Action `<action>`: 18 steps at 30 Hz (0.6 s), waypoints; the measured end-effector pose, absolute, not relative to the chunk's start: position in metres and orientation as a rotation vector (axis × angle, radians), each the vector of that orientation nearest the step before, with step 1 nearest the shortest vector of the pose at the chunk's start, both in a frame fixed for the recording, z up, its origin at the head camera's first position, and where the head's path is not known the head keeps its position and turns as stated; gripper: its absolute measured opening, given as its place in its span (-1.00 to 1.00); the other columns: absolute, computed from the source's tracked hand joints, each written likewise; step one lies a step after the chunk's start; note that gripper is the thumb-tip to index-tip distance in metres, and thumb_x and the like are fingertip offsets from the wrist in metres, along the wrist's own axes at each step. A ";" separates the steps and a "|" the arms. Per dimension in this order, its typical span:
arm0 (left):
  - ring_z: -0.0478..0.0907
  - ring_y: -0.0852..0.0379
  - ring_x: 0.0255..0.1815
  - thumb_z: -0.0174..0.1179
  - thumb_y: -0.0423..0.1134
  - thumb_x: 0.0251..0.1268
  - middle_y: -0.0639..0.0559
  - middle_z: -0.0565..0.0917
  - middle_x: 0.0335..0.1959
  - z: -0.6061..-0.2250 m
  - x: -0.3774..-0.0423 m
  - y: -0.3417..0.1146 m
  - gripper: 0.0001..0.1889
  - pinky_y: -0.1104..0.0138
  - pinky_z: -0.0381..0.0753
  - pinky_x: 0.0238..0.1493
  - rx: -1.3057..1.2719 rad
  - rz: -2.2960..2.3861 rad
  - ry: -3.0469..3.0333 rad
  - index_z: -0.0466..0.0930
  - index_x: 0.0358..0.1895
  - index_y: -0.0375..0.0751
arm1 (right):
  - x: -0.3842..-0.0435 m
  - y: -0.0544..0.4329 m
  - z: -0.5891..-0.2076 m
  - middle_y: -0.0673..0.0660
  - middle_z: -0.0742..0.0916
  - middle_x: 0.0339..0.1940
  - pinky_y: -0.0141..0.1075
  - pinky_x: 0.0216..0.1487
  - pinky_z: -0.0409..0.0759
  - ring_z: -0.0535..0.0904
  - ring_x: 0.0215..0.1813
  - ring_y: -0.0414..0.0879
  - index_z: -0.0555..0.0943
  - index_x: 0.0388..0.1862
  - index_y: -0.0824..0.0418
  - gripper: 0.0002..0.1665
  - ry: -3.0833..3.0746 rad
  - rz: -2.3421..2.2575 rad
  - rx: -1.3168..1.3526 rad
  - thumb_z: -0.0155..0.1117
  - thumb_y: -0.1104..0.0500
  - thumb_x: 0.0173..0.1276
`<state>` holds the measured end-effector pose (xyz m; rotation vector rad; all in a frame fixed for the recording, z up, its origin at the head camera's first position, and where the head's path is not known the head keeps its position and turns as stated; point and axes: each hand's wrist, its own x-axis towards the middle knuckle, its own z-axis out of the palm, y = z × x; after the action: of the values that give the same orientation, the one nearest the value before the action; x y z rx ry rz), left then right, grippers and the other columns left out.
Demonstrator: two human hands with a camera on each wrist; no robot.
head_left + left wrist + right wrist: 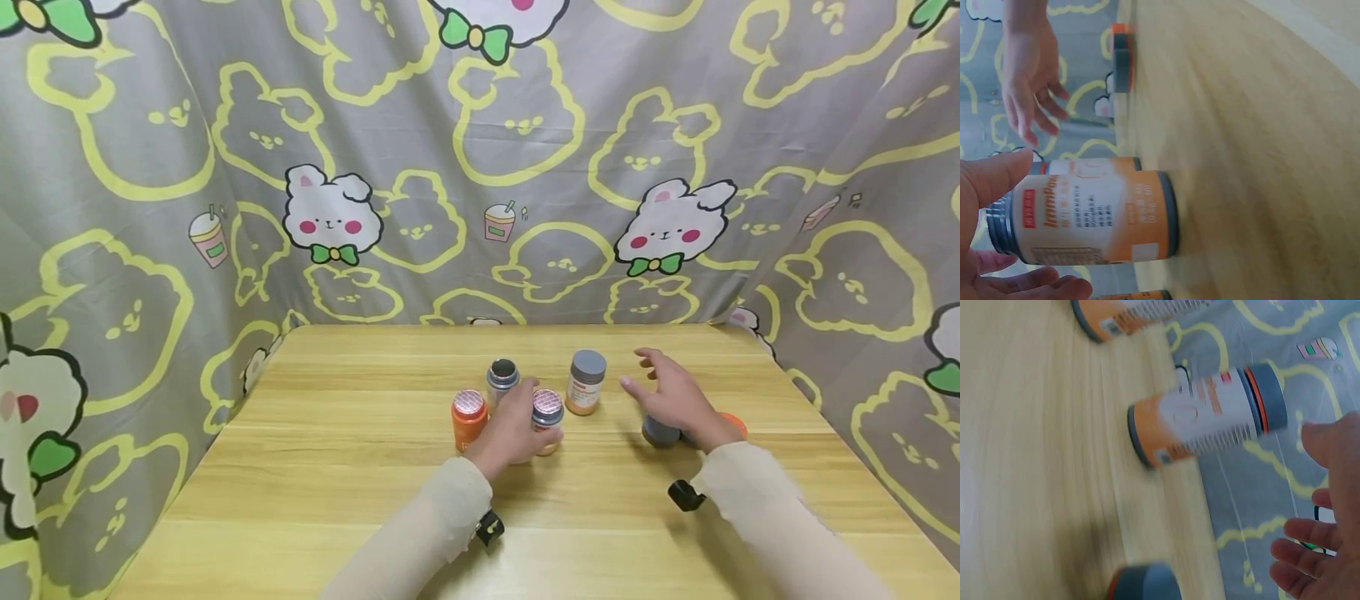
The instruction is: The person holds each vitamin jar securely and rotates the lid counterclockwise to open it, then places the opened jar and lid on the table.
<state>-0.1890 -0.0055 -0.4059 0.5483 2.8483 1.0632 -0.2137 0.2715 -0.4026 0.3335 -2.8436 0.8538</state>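
Observation:
My left hand (513, 429) is around a foil-sealed, uncapped supplement bottle (1091, 219), with thumb and fingers spread on either side near its neck. In the left wrist view the fingers look straight, and a gap shows below the bottle. To the left stand an orange bottle with a foil seal (469, 417) and, behind, an uncapped bottle with a dark mouth (502, 375). My right hand (671, 400), fingers loosely spread and holding nothing, hovers right of an upright bottle with a grey lid (587, 383). It does not touch that lid in the right wrist view.
Beneath my right hand a grey lid (660, 432) and an orange-edged lid (733, 423) lie on the wooden table (337, 483). A patterned grey curtain (420, 125) hangs behind the table and along both sides.

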 end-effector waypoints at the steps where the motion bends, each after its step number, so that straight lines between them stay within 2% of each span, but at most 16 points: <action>1: 0.36 -0.04 0.30 0.45 -0.03 0.08 -0.16 0.37 0.34 -0.404 -0.188 -0.006 -0.10 0.12 0.34 0.29 0.560 1.053 2.860 0.15 0.43 -0.22 | -0.216 0.267 -0.403 0.50 0.48 0.19 0.20 0.01 0.46 0.46 0.12 0.38 0.19 0.41 0.40 -0.18 -2.845 0.862 0.344 0.13 -0.13 0.44; 12: 0.31 -0.08 0.34 0.40 0.06 0.12 -0.12 0.32 0.37 -0.383 -0.173 -0.005 -0.12 0.05 0.34 0.28 0.637 1.038 2.971 0.15 0.44 -0.14 | -0.229 0.230 -0.418 0.48 0.50 0.18 0.18 0.03 0.46 0.46 0.14 0.36 0.03 0.47 0.37 0.01 -2.801 0.994 0.405 0.35 -0.04 0.30; 18: 0.42 0.00 0.25 0.39 0.02 0.15 -0.10 0.46 0.25 -0.375 -0.164 -0.002 -0.23 0.16 0.41 0.22 0.811 1.166 2.988 0.26 0.36 -0.21 | -0.233 0.219 -0.425 0.50 0.53 0.13 0.19 0.05 0.46 0.52 0.09 0.34 0.02 0.46 0.41 0.06 -2.736 1.019 0.427 0.43 0.03 0.24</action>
<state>-0.1644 -0.0017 -0.3754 0.8107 2.9882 1.1662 -0.2331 0.2188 -0.4252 0.4272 -2.7356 1.0187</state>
